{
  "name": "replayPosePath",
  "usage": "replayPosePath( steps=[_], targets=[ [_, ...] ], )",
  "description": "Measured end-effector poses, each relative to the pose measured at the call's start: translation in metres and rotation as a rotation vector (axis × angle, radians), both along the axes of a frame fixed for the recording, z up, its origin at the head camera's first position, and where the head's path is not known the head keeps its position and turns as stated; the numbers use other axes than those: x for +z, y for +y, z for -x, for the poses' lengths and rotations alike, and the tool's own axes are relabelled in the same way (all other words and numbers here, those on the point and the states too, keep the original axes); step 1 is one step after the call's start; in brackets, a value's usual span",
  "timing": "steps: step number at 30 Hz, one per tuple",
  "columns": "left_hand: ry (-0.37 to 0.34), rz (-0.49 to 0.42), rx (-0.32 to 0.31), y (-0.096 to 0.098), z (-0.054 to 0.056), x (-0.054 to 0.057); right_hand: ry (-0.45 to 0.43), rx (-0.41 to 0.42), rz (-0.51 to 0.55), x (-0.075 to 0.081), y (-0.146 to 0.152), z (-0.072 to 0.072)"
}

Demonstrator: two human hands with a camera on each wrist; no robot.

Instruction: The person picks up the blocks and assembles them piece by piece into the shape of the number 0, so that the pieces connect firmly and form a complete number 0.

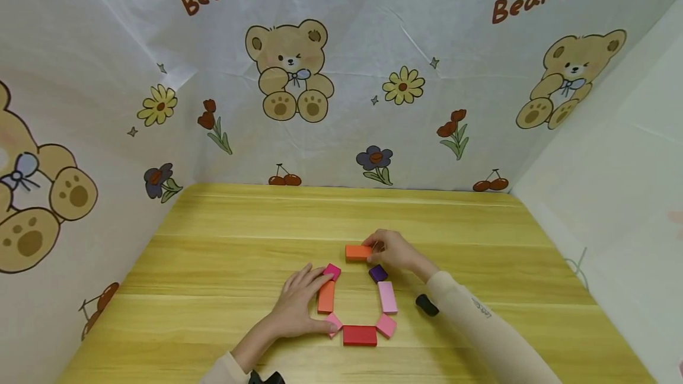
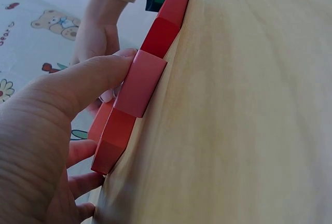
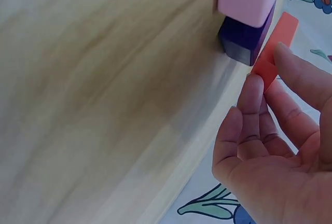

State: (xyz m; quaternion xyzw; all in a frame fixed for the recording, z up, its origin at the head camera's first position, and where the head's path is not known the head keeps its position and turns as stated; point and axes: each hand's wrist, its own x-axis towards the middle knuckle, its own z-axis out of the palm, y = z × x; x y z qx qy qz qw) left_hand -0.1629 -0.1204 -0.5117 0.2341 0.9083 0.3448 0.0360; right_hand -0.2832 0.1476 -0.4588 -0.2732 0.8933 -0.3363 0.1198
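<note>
My right hand [image 1: 396, 251] pinches the right end of an orange block [image 1: 356, 253] between thumb and fingers, beyond a ring of coloured blocks. In the right wrist view the orange block [image 3: 275, 50] is close to a dark purple block [image 3: 241, 40]. My left hand [image 1: 299, 307] spreads along the ring's left side. Its thumb touches a pink block [image 1: 335, 319], and a fingertip rests on a magenta block [image 1: 333, 271]. Between those two lies an orange-red block [image 1: 326, 298], partly behind the fingers in the left wrist view.
A red block [image 1: 360, 335] forms the near side of the ring. On the right are a pink corner block [image 1: 386, 325] and a light pink block [image 1: 388, 297]. A black object [image 1: 427, 305] shows by the right sleeve. Bear-print cloth [image 1: 341, 135] hangs behind the wooden table [image 1: 240, 218].
</note>
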Motion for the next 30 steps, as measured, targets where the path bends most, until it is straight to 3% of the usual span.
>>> replayPosePath(
  steps=[30],
  targets=[
    [0.001, -0.004, 0.000, -0.001, 0.001, -0.002, -0.014, 0.014, -0.026, -0.009, -0.007, -0.013]
  ],
)
